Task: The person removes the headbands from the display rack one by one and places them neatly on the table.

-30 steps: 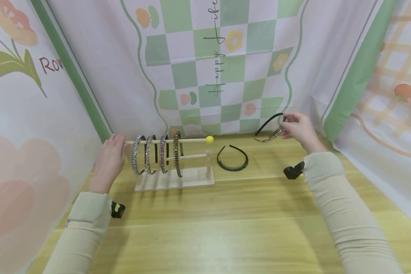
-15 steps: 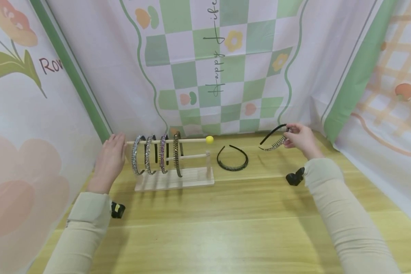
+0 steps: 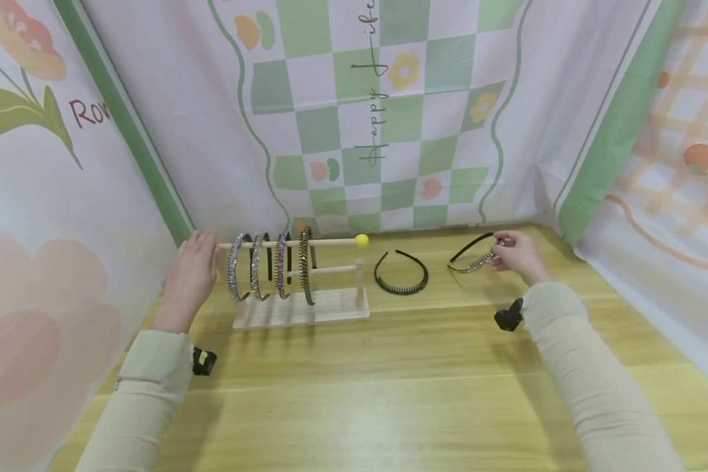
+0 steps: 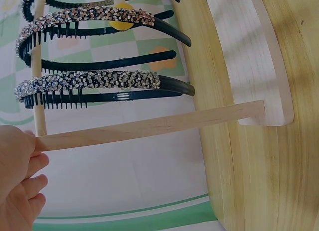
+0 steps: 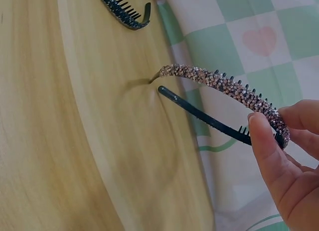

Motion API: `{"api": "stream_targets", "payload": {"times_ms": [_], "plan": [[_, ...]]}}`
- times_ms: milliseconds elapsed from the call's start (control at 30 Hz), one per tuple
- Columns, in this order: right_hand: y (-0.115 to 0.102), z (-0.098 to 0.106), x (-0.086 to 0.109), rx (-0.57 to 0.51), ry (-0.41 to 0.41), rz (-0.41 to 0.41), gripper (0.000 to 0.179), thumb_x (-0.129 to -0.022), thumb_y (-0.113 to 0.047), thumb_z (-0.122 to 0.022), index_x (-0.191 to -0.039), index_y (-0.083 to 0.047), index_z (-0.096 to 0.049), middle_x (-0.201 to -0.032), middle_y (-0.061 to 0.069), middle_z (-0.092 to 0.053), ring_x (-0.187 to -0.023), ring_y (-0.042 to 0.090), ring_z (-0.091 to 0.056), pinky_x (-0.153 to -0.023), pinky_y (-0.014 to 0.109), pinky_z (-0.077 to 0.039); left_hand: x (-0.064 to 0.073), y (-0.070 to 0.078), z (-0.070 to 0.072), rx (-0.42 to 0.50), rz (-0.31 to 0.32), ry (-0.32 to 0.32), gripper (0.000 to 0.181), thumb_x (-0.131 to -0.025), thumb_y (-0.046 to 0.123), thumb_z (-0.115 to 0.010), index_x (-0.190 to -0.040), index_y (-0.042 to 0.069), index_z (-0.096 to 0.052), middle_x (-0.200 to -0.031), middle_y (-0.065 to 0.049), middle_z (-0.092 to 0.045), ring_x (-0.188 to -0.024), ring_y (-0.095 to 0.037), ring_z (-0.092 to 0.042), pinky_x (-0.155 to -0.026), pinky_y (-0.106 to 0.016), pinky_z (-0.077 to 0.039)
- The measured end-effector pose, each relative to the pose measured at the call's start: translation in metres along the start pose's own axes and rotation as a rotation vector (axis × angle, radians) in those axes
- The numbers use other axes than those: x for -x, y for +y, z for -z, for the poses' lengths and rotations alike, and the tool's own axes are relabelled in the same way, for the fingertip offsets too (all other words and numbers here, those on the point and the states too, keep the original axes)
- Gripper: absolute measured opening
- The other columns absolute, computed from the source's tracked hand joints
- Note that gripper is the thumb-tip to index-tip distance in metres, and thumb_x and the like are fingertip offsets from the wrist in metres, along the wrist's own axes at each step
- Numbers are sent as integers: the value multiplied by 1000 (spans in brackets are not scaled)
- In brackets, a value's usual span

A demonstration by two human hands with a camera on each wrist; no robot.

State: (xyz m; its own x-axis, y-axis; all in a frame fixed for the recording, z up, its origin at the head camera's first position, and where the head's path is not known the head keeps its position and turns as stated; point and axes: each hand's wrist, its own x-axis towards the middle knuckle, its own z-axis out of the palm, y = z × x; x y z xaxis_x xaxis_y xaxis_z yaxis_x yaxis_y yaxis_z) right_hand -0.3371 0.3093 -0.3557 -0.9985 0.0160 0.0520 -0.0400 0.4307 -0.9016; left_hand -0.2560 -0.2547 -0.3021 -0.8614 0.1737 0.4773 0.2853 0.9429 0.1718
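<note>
My right hand (image 3: pixel 520 252) pinches a black toothed headband (image 5: pixel 219 84), covered in pinkish sparkling stones, between thumb and fingers at its curved middle. Its two ends point left, low over the table. At the far left, my left hand (image 3: pixel 190 278) holds the top of the end post of a pale wooden headband rack (image 4: pixel 149 130). Several headbands hang along the rack's upper rod, among them a silver-stoned one (image 4: pixel 89 80), a purplish one (image 3: pixel 280 265) and a bronze-coloured one (image 3: pixel 305 265). A dark toothed headband (image 3: pixel 401 289) lies on the table between rack and right hand.
A yellow ball (image 3: pixel 362 240) caps the right end of the upper rod. The wood-grain table (image 3: pixel 354 400) ends at a checkered curtain (image 3: pixel 398 118) behind, with printed curtains on both sides. Small black wrist cameras (image 3: pixel 509 316) jut inward from both sleeves.
My right hand has come down and slightly to the right with the pinkish-stoned headband, bringing it closer to the table. My left hand and the rack have stayed in place.
</note>
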Motion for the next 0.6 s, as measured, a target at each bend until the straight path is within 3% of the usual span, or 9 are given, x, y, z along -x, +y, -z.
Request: {"api": "stream_targets", "payload": {"times_ms": [167, 333, 600], "plan": [[7, 0, 0, -4, -15, -8, 52, -91, 0, -47, -138, 11, -26, -117, 36, -43, -69, 20, -65, -72, 37, -56, -1, 0, 0, -1, -4, 3, 41, -99, 7, -39, -134, -11, -33, -136, -31, -34, -127, -47, -26, -110, -50, -12], [14, -3, 1, 73, -22, -9, 50, -91, -4, -49, -136, 9, -32, -106, 32, -49, -67, 24, -65, -68, 37, -57, 0, 1, 1, 0, -2, 1, 41, -99, 8, -38, -135, -11, -32, -137, -31, -33, -128, -46, -25, -110, -49, -11], [22, -10, 7, 170, -70, -33, 37, -94, -13, -51, -123, 11, -47, -108, 32, -51, -71, 29, -64, -68, 40, -57, 0, 0, 0, 1, -23, 28, 39, -98, 7, -40, -133, -11, -35, -134, -32, -36, -125, -48, -28, -109, -51, -14]]}}
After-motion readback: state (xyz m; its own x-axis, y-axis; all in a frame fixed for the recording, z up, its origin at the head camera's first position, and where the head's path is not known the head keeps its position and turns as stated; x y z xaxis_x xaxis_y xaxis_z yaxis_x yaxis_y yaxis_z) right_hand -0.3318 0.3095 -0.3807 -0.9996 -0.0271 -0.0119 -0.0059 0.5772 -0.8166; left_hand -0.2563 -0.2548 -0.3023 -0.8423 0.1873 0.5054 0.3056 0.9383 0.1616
